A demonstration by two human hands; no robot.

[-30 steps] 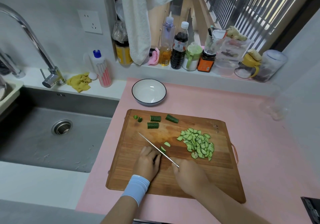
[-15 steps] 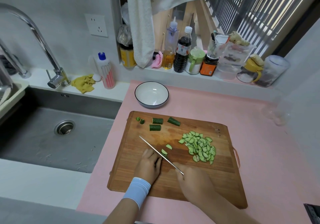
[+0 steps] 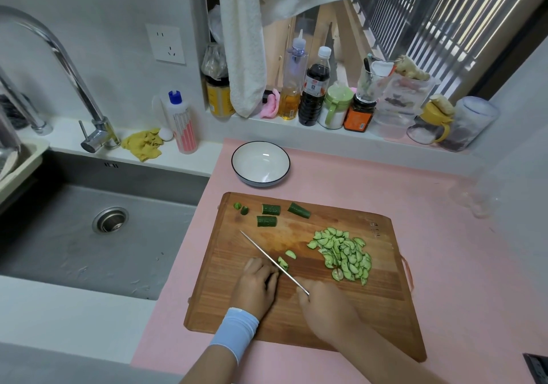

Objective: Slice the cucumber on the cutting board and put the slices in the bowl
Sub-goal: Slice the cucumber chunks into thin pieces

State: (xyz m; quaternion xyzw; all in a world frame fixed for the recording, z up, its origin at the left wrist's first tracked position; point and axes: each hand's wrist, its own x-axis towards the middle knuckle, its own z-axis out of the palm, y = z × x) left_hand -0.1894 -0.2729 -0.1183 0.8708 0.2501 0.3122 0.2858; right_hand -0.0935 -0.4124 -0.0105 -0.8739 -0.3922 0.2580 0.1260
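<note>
The cutting looked somewhat past halfway, and the transfer had not begun. A loose pile of pale green half-moon cucumber slices (image 3: 344, 253) lay toward the right edge of the rectangular brown wooden cutting board (image 3: 385, 294). Two fresh slices (image 3: 291, 254) lay just beside the blade near the board's middle. Three short dark green uncut cucumber chunks (image 3: 270, 209) sat along the far edge, with two small end trimmings (image 3: 237, 205) by the far left corner. The round white ceramic bowl with a dark rim (image 3: 261, 161) stood empty on the pink counter mat (image 3: 444, 235), just beyond the board's far edge, so every slice had yet to go in.

The left hand (image 3: 256, 287), above a pale blue wristband (image 3: 237, 330), rested knuckles-up left of the board's middle. Its fingers curled down, seemingly onto the cucumber piece being cut, which was almost wholly hidden beneath them. The right hand (image 3: 323, 306) was wrapped round the hidden handle of the thin steel-bladed knife (image 3: 272, 260). The blade ran diagonally toward the far left corner, close against the left fingertips.
</note>
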